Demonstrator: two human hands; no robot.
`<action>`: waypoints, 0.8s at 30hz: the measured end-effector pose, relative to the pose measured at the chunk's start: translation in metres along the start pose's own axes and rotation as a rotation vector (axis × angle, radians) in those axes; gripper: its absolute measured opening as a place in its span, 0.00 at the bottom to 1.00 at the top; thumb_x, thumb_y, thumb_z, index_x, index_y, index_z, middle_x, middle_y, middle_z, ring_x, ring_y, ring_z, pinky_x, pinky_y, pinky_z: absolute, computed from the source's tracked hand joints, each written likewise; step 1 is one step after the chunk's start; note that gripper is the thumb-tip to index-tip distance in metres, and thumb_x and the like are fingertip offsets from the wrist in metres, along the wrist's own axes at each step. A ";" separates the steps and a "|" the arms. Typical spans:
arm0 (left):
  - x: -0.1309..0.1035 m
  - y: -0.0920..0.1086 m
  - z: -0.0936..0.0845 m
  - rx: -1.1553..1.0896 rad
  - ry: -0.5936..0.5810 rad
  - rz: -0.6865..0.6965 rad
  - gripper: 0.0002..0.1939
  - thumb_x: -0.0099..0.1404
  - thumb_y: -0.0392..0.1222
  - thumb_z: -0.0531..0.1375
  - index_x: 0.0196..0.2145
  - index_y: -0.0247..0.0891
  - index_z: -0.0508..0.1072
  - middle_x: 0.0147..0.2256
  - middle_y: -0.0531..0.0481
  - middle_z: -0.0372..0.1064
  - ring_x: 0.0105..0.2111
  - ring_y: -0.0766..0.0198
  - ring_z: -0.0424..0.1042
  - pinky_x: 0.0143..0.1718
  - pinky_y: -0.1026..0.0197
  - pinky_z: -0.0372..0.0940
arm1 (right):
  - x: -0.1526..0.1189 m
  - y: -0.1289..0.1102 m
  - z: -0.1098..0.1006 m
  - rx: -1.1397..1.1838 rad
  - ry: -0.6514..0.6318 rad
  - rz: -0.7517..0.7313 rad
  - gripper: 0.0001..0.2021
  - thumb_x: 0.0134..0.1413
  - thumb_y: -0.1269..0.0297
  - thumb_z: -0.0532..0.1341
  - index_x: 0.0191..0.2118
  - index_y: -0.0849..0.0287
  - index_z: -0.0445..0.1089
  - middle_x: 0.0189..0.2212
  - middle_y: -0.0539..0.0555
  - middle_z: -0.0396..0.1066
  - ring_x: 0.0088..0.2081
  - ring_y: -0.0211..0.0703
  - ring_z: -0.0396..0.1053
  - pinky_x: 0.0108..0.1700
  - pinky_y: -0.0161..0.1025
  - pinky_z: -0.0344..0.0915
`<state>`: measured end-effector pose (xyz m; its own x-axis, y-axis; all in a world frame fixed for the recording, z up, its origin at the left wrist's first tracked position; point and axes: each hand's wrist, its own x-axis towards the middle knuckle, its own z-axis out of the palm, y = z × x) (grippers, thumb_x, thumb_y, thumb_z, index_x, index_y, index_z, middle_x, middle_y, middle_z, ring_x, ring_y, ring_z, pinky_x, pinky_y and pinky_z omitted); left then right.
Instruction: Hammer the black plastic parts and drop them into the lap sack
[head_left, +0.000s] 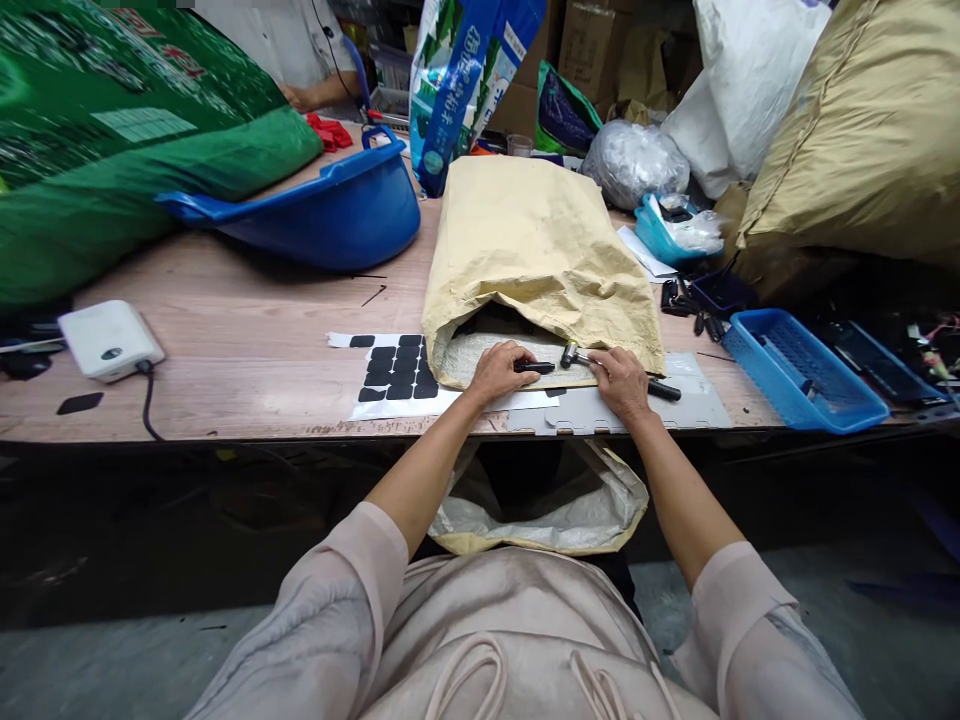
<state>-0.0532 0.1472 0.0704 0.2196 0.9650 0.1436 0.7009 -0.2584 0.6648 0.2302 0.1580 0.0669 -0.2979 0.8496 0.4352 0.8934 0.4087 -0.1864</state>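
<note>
At the mouth of a yellow woven sack (540,230) on the table, my left hand (501,370) is closed on a small black elongated part (534,367); its exact kind is too small to tell. My right hand (621,382) grips a small hammer (664,390), its metal head pointing left toward the black part and its black handle sticking out on the right. A small gap separates the hammer head from the part. Beneath the hands lies a grey board (701,395). Left of them is a white sheet with black rounded stickers (401,370). Another open sack (536,535) hangs below the table edge at my lap.
A blue basin (337,215) and a large green sack (150,150) occupy the left, with a white box (112,340) and its cable nearer. A blue basket (802,375) stands at right. Bulky sacks (862,130) crowd the back right. Another person's hand (307,97) shows behind the basin.
</note>
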 end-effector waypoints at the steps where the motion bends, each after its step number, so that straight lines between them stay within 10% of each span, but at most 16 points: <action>1: 0.001 0.000 0.000 0.009 -0.002 0.000 0.13 0.62 0.48 0.69 0.44 0.45 0.83 0.43 0.48 0.79 0.48 0.50 0.73 0.54 0.49 0.65 | -0.001 0.000 0.001 0.003 0.007 0.001 0.13 0.69 0.64 0.59 0.50 0.51 0.81 0.40 0.57 0.75 0.44 0.52 0.67 0.51 0.46 0.63; 9: -0.044 0.035 -0.002 -0.033 0.034 0.133 0.11 0.69 0.50 0.65 0.43 0.43 0.82 0.44 0.44 0.79 0.48 0.51 0.74 0.54 0.49 0.65 | 0.000 -0.002 0.001 -0.011 -0.008 0.009 0.12 0.68 0.64 0.60 0.50 0.51 0.81 0.40 0.57 0.75 0.44 0.51 0.66 0.50 0.45 0.63; 13: -0.112 0.055 0.024 -0.200 -0.340 0.315 0.16 0.74 0.56 0.59 0.49 0.47 0.81 0.43 0.46 0.82 0.42 0.55 0.78 0.48 0.56 0.68 | 0.000 -0.002 0.002 -0.012 -0.023 0.017 0.13 0.68 0.63 0.60 0.50 0.52 0.81 0.40 0.58 0.75 0.44 0.52 0.66 0.50 0.46 0.62; 20: -0.140 0.008 0.096 0.009 -0.599 -0.224 0.18 0.74 0.51 0.57 0.56 0.47 0.77 0.52 0.44 0.81 0.52 0.49 0.80 0.49 0.54 0.71 | 0.001 -0.005 -0.001 -0.041 -0.061 0.044 0.12 0.68 0.63 0.61 0.51 0.52 0.81 0.42 0.58 0.74 0.45 0.52 0.66 0.50 0.45 0.62; 24: -0.135 0.004 0.095 0.148 -0.700 -0.324 0.26 0.73 0.49 0.59 0.66 0.47 0.70 0.64 0.42 0.73 0.61 0.49 0.75 0.55 0.55 0.70 | 0.000 -0.005 -0.001 -0.026 -0.046 0.044 0.12 0.69 0.63 0.60 0.51 0.52 0.81 0.41 0.57 0.75 0.46 0.52 0.66 0.50 0.45 0.62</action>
<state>-0.0153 0.0117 -0.0157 0.3311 0.7528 -0.5690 0.8755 -0.0201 0.4828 0.2257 0.1555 0.0693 -0.2729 0.8814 0.3857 0.9143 0.3623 -0.1809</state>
